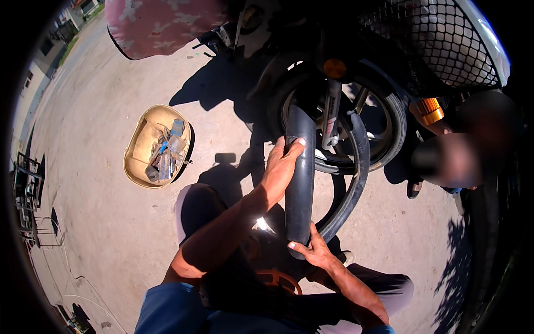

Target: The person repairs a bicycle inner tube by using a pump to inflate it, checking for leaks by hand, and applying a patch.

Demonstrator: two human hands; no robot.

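Note:
A black inflated inner tube (301,192) stands in a loop before me, its near side upright and its thinner far side curving off to the right. My left hand (282,165) is closed round its left edge a little above the middle, thumb lying on the rubber. Lower down, my right hand (316,250) grips the tube near its bottom bend, with the thumb in front and the other fingers partly hidden behind. Just beyond the loop is the motorbike's wheel (394,119), partly covered by the tube and by the silver fork leg (332,114).
An open cream-coloured box (132,158) with several metal tools and rags stands on the concrete floor to the left. Above are a pink patterned seat cover (161,28) and a black mesh basket (450,42). Another person's arm and blurred head are at right. A dark rack (28,192) stands far left.

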